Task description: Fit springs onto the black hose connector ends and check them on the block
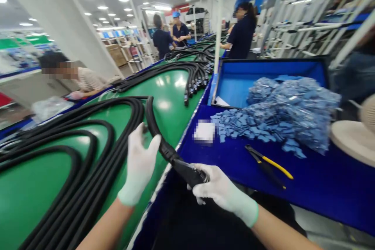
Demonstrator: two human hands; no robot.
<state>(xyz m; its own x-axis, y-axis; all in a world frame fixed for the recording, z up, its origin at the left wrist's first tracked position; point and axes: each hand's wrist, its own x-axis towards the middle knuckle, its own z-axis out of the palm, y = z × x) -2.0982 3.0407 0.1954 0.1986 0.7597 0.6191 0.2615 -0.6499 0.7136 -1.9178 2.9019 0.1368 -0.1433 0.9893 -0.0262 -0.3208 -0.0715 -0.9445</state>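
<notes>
Both my hands wear white gloves. My right hand (218,189) is closed around the black connector end (187,172) of a thick black cable, low in the middle of the view. My left hand (140,164) is raised beside the cable's hose (152,119), fingers stretched up and touching it near the bend. The cable curves back onto the green conveyor (164,97), where several more black cables lie in loops.
A blue-covered bench (322,187) on the right holds a heap of small blue bagged parts (281,113), yellow-handled pliers (271,164) and a blue bin (234,82). Other people work along the conveyor at left and far back. White pipe racks stand at right.
</notes>
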